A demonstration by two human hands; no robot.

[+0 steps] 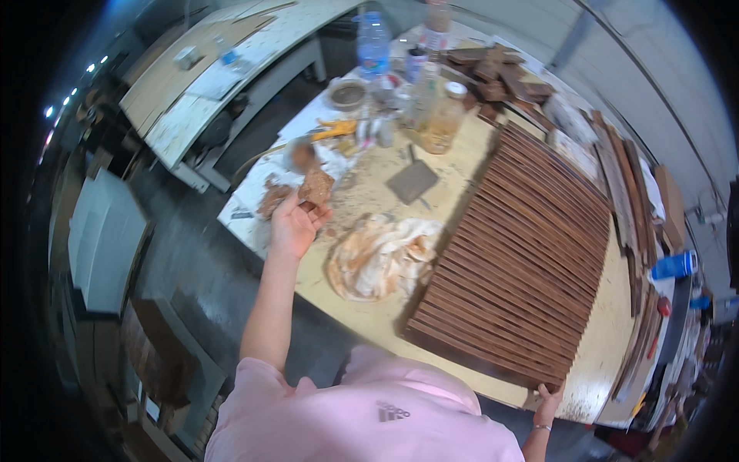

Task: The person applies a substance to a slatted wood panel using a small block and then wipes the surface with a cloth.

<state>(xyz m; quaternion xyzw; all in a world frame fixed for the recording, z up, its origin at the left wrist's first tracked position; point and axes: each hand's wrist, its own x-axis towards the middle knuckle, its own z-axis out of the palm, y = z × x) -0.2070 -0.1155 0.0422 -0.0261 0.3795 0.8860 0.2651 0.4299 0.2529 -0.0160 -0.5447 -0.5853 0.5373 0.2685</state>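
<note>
My left hand (296, 225) reaches over the table's left side, its fingers closed on the lower edge of a worn brown piece of sandpaper (315, 187). Beside it lies another crumpled brown scrap (274, 199). A dark brown slatted wooden panel (512, 258) lies on the pale yellow table (354, 327). At the panel's near right corner my right hand (547, 404) grips the edge; some of its fingers are hidden below. Between my left hand and the panel sits a crumpled, brown-stained white cloth (379, 258).
Behind the cloth lies a flat grey scraper (412, 182). Farther back stand a jar of amber liquid (445, 119), a blue-tinted plastic bottle (373, 46) and a round bowl (346, 94). Wood offcuts (496, 73) are piled at the back; long strips (623, 200) line the right side.
</note>
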